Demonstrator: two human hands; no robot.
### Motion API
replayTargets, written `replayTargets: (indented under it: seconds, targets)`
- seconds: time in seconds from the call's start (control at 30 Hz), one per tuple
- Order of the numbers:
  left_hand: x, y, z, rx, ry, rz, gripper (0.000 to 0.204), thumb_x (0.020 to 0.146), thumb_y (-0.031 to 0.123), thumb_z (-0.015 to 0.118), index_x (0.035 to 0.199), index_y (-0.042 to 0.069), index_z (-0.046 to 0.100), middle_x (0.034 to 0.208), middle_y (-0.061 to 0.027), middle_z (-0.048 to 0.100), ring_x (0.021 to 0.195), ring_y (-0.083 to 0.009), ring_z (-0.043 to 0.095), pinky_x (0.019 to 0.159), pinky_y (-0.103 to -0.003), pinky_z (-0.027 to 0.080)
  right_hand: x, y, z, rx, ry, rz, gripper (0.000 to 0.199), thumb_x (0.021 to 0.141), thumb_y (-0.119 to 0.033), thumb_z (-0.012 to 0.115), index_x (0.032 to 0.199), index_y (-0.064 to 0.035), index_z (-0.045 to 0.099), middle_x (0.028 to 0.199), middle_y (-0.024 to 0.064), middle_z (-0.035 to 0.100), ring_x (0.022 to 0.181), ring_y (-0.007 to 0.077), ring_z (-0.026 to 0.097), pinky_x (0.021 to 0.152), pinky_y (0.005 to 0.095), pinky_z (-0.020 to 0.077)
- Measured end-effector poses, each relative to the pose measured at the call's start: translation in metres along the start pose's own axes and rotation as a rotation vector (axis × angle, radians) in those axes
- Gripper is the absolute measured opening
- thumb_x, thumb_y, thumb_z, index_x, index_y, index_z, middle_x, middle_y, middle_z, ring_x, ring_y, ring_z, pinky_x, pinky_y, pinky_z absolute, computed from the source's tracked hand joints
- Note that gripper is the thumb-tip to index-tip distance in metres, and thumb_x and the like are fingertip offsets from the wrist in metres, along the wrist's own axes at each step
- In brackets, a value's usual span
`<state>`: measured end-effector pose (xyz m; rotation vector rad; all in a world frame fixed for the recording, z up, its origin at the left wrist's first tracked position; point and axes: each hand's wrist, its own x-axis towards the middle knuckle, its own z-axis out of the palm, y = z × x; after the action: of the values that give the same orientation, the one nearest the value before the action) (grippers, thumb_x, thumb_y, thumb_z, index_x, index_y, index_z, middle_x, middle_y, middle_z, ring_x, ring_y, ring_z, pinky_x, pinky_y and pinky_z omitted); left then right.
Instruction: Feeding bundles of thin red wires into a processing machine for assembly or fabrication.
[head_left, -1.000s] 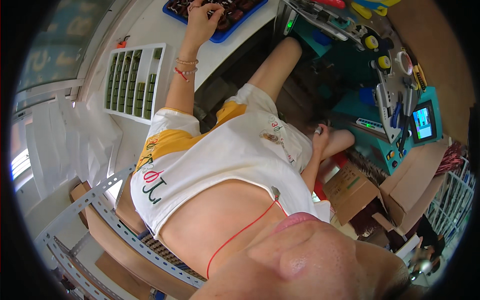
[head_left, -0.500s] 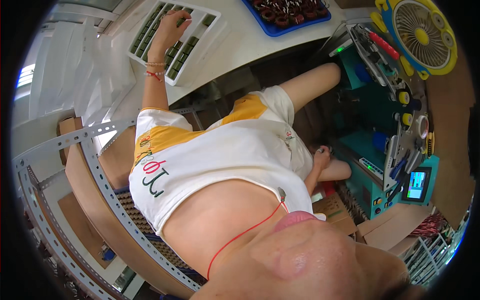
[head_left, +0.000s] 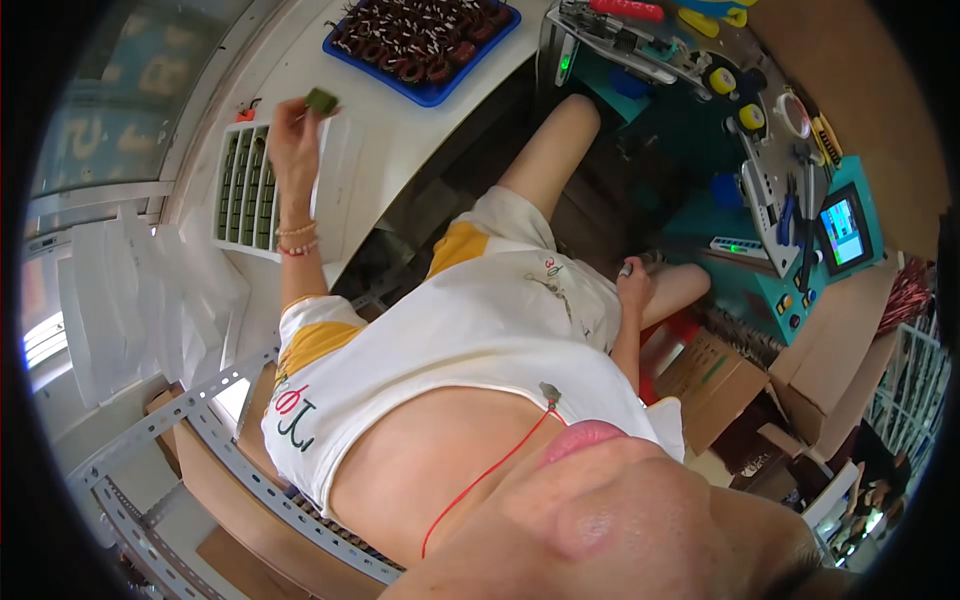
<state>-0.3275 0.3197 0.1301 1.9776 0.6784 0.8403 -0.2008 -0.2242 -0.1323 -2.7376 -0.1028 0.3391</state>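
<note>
My left hand is raised at the far right end of a white tray, its fingers pinching a dark green ring-shaped or blocky core, slightly blurred. Rows of similar green cores stand in the tray's slots; my hand and wrist cover part of it. Down by my right thigh, my right hand is closed, with a small shiny spot at its fingertips; what it holds, if anything, is too small to make out.
Farther along the white table, a blue tray holds many dark red wound coils. To the right stands a teal machine with a lit screen. Cardboard boxes sit below it; a perforated metal frame is at lower left.
My left hand has come up from among the cores with one green core pinched in its fingers. The whole view has shifted; my right hand stays by the thigh.
</note>
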Motion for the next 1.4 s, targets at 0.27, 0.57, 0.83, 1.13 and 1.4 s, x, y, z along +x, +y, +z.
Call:
replayTargets:
  seconds: [0.27, 0.57, 0.83, 1.13, 1.4]
  targets:
    - [-0.016, 0.091, 0.174, -1.062, -0.599, 0.092, 0.019, 0.095, 0.006, 0.061, 0.112, -0.001, 0.055, 0.114, -0.0216, 0.065, 0.101, -0.0294, 0.066, 0.102, -0.048, 0.048, -0.001, 0.000, -0.007, 0.105, 0.023, 0.062, 0.026, 0.085, -0.011, 0.060, 0.110, -0.0160, 0.065, 0.105, 0.0170, 0.070, 0.098, 0.0403, 0.065, 0.084, 0.0487, 0.0514]
    - [-0.058, 0.140, 0.257, -1.250, -1.145, -0.507, 0.030, 0.104, 0.024, 0.046, 0.115, -0.002, 0.057, 0.100, -0.0099, 0.064, 0.079, -0.0159, 0.066, 0.094, -0.039, 0.054, 0.000, -0.005, -0.022, 0.620, -0.031, 0.041, 0.027, 0.085, 0.001, 0.058, 0.109, -0.0079, 0.065, 0.105, 0.0189, 0.069, 0.100, 0.0394, 0.065, 0.086, 0.0407, 0.0514]
    - [-0.058, 0.155, 0.268, -1.417, -1.375, -0.694, 0.028, 0.103, 0.028, 0.040, 0.094, 0.005, 0.052, 0.081, -0.0058, 0.054, 0.062, -0.0166, 0.055, 0.079, -0.040, 0.050, 0.038, -0.091, -0.144, 0.680, 0.254, -0.348, 0.033, 0.082, 0.009, 0.056, 0.111, -0.0040, 0.063, 0.105, 0.0183, 0.067, 0.097, 0.0364, 0.066, 0.083, 0.0364, 0.0517]
    - [-0.067, 0.151, 0.274, -1.806, -1.527, -1.162, 0.030, 0.102, 0.031, 0.034, 0.086, 0.009, 0.046, 0.069, 0.0005, 0.037, 0.053, -0.0133, 0.037, 0.069, -0.032, 0.038, 0.025, -0.163, -0.204, 1.044, 0.216, -0.511, 0.041, 0.081, 0.015, 0.051, 0.117, -0.0020, 0.061, 0.102, 0.0107, 0.069, 0.088, 0.0175, 0.068, 0.082, 0.0278, 0.0527]
    - [-0.076, 0.150, 0.278, -0.667, -0.835, 0.085, 0.010, 0.097, 0.011, 0.055, 0.097, 0.001, 0.054, 0.075, -0.0112, 0.061, 0.064, -0.0213, 0.060, 0.060, -0.035, 0.049, 0.009, -0.173, -0.215, 1.144, 0.291, -0.557, 0.056, 0.075, 0.018, 0.041, 0.125, -0.0026, 0.055, 0.099, 0.0081, 0.062, 0.082, 0.0136, 0.061, 0.076, 0.0246, 0.0497]
